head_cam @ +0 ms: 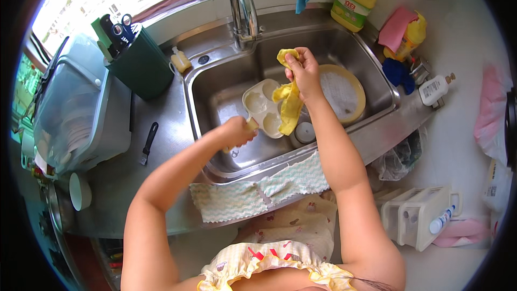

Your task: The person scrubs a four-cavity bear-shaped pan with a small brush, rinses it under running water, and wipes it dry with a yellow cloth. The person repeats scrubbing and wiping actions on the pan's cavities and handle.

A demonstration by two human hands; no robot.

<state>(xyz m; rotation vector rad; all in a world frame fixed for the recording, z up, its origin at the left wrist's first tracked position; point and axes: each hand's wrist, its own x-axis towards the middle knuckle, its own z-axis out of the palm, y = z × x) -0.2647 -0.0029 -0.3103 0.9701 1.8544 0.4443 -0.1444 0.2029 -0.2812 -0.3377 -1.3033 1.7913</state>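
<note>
My right hand (305, 70) grips a crumpled yellow cloth (291, 107) over the middle of the stainless-steel sink (226, 85). One end of it pokes out above my thumb and the rest hangs down. Lower left, my left hand (238, 131) is closed around a small pale-yellow object (252, 124), possibly a sponge; my fingers hide most of it. Just beyond that hand, a cream tray with round cups (258, 107) lies in the basin, partly covered by the cloth. A round yellow-rimmed vessel (359, 93) with a whitish inside rests at the right, behind my right forearm.
A chrome faucet (244, 12) rises at the back. On the left counter stand a green knife block (139, 64), a lidded dish box (93, 121) and a black-handled peeler-like tool (149, 141). Striped cloths (230, 202) cover the front edge. A yellow detergent jug (351, 6) occupies the back right corner.
</note>
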